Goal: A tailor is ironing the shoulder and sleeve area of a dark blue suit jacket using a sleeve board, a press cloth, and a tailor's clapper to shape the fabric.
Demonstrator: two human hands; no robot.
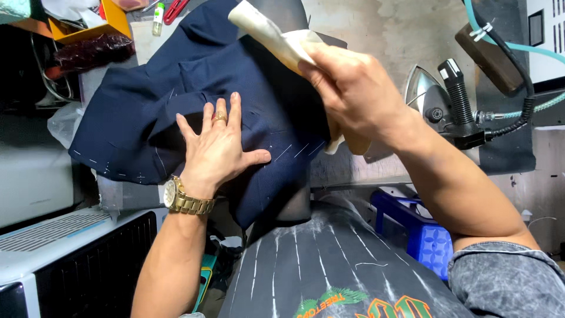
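A navy blue cloth piece (141, 112) with white basting stitches lies draped over a narrow padded pressing board. My left hand (218, 147), with a gold ring and gold watch, lies flat on the cloth, fingers spread. My right hand (347, 88) is raised above the cloth's right side and grips a cream-coloured folded cloth pad (268, 32) that sticks up and to the left from my fist.
A steam iron (438, 100) with a black hose rests on its stand at the right. A blue plastic stool (421, 232) sits below it. A yellow box (109, 20), red scissors (173, 10) and a small bottle (158, 17) lie at the top left. A white machine (65, 247) stands at the lower left.
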